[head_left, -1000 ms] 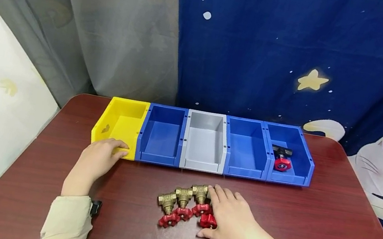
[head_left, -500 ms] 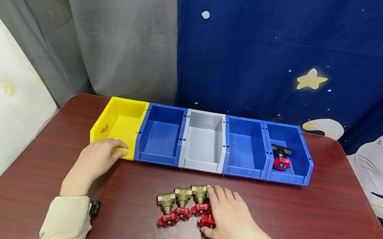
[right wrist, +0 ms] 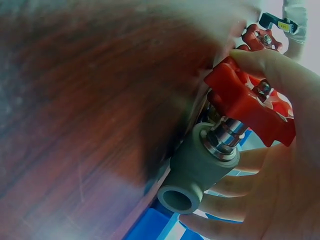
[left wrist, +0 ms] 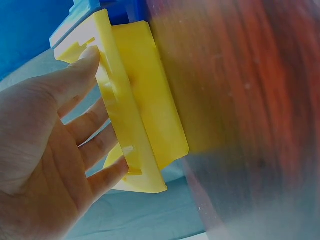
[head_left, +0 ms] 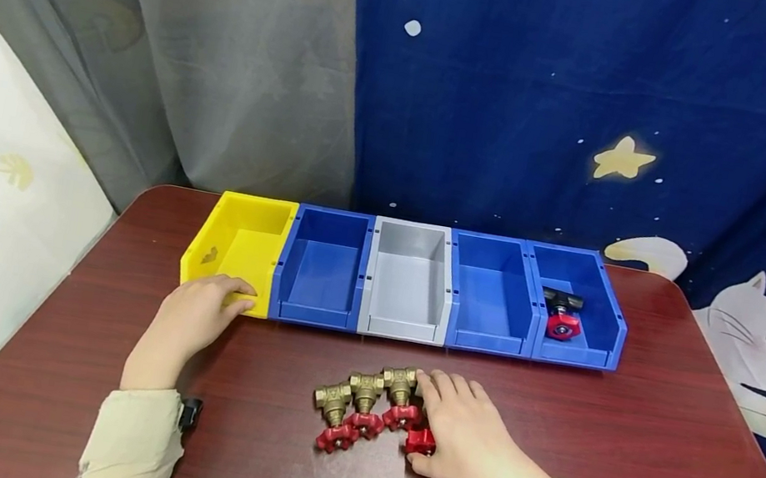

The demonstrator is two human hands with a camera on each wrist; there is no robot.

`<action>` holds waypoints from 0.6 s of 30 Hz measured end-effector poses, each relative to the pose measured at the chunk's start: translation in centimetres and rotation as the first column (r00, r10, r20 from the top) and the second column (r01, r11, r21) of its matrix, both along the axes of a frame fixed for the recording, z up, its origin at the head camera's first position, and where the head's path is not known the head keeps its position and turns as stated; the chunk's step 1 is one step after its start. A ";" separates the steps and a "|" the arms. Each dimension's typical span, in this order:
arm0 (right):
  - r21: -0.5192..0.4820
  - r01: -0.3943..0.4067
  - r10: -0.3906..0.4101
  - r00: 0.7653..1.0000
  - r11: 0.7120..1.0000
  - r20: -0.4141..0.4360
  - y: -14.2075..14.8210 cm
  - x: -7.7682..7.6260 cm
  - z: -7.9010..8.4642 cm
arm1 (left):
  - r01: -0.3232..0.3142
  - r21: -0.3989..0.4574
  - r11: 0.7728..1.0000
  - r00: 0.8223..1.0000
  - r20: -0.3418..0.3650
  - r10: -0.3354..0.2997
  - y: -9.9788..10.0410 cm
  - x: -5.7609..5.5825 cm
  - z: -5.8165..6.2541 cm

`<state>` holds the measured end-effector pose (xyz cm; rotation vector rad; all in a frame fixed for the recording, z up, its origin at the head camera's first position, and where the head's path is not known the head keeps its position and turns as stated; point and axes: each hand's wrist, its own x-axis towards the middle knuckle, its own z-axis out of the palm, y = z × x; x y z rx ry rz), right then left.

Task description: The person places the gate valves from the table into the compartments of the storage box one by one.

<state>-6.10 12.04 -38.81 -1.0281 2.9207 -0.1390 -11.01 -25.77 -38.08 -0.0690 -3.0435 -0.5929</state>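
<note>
My right hand holds a stop valve with a grey-green tee-shaped body and a red handwheel. The thumb lies against the wheel, with the fingers along the body's far side. From the head view, the hand covers most of this valve. Left of it lie several brass valves with red handwheels, in a slanting row. My left hand rests on the front lip of the yellow bin. Its thumb touches the lip, and its relaxed fingers reach over it, their tips partly hidden in the left wrist view.
Right of the yellow bin stand a blue bin, a grey bin and two more blue bins, side by side. A black valve with a red handwheel lies in the rightmost one. Curtains hang behind the reddish-brown table.
My right thumb has drawn in against the red handwheel, and that wheel has shifted slightly right. The left hand stays on the yellow bin's lip.
</note>
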 end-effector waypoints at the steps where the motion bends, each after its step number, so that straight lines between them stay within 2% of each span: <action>1: -0.005 -0.005 0.005 1.000 1.000 -0.003 0.0 0.0 0.0 | 0.000 0.000 1.000 1.000 0.000 0.000 0.0 0.0 0.0; 12: -0.050 -0.020 0.018 0.999 0.999 -0.026 0.5 -0.2 0.3 | 0.004 -0.004 1.000 1.000 0.001 -0.004 -0.1 0.0 -0.1; 18: -0.073 -0.052 0.045 0.995 0.996 -0.088 0.7 -0.3 0.8 | 0.004 -0.003 1.000 1.000 0.000 -0.004 0.0 0.0 0.0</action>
